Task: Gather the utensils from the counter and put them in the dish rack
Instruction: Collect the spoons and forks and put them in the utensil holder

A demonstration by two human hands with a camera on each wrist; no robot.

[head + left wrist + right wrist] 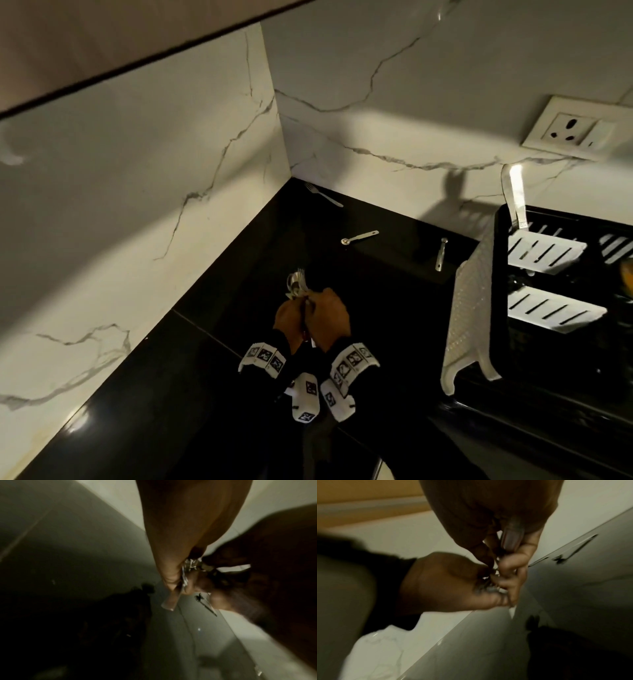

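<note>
Both hands meet over the black counter point(212, 363) around a bundle of steel utensils point(297, 284), spoon and fork heads sticking out toward the wall corner. My left hand point(289, 320) grips the handles; my right hand point(330, 317) curls round the same bundle point(187, 572) from the right. The wrist views are blurred and show the fingers point(510, 566) of both hands closed on the metal point(491, 588). On the counter lie a fork point(323, 194) by the back wall, a small spoon point(359, 237) and another steel utensil point(442, 254). The black dish rack point(548, 274) stands at the right.
A white perforated tray point(469, 322) leans against the rack's left side. White slotted spatulas point(544, 250) and a steel handle point(515, 198) sit in the rack. A wall socket point(575, 128) is above it. Marble walls meet in a corner behind the counter.
</note>
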